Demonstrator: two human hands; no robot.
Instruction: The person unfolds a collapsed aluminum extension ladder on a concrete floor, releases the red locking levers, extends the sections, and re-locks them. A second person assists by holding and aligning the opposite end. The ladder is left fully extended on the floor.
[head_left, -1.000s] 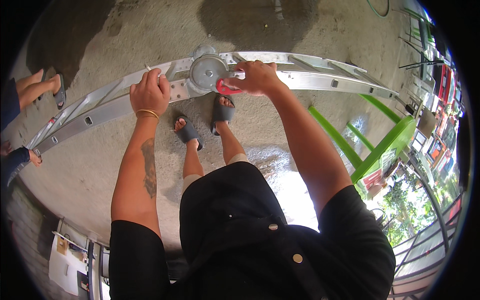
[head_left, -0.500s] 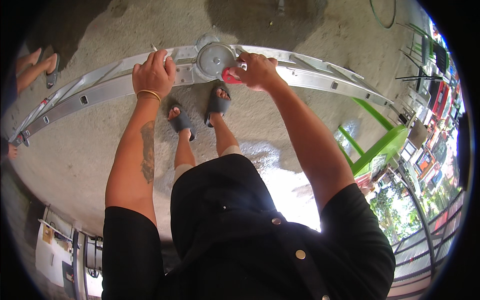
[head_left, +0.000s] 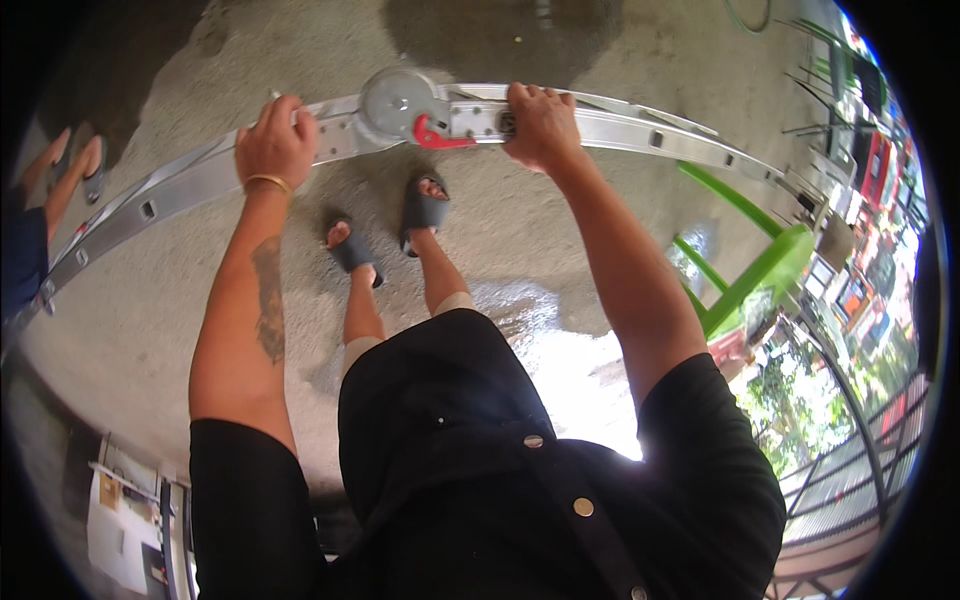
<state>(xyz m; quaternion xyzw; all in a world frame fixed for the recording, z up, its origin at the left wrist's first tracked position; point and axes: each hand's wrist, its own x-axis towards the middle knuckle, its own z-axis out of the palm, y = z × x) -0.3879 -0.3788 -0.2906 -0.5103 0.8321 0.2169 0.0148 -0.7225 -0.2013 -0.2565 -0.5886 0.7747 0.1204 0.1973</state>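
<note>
Folding aluminium ladder (head_left: 640,128), held level above concrete floor (head_left: 560,230): left hand (head_left: 274,142) closed round rail left of round hinge (head_left: 398,102), right hand (head_left: 540,125) clamped beside red lock lever (head_left: 436,135); best kept fingers clear of hinge, grips even

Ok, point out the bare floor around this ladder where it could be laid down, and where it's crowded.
Bare concrete floor lies beyond the ladder, and more to the left between the ladder rail and the person's sandalled feet. The left hand and right hand grip either side of the round hinge. It is crowded at right by the green chair, and far left by another person's feet.
</note>
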